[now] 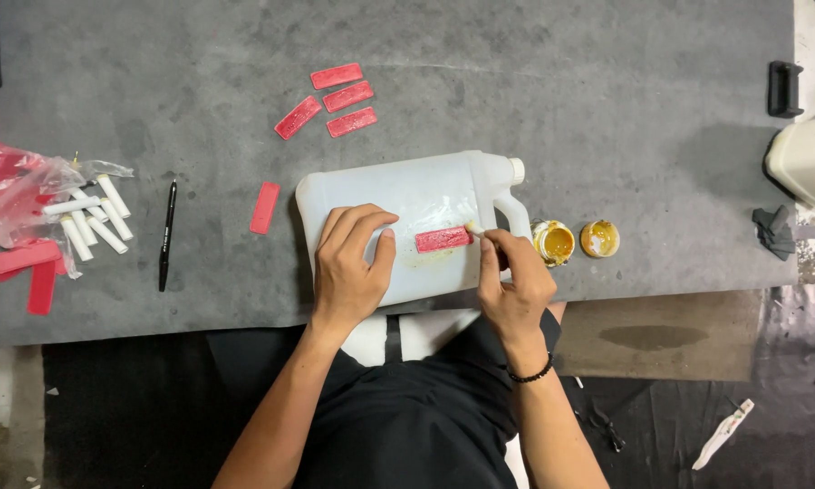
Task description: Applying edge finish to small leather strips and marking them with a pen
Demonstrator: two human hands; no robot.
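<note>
A white plastic jug (pixel 425 195) lies flat on the grey mat, with one red strip (pixel 443 239) resting on its side. My left hand (pixel 351 263) presses flat on the jug just left of that strip, holding nothing. My right hand (pixel 513 282) pinches a small white applicator (pixel 473 230) whose tip touches the strip's right end. Yellowish smears show on the jug around the strip. An open jar of amber glue (pixel 553 242) and its lid (pixel 599 238) sit just right of the jug's handle.
Several red strips (pixel 333 98) lie beyond the jug, another (pixel 264 207) to its left. White sticks (pixel 90 217), a black pen (pixel 166 235) and a plastic bag with red pieces (pixel 13 195) lie far left. A white container (pixel 806 158) stands at the right edge.
</note>
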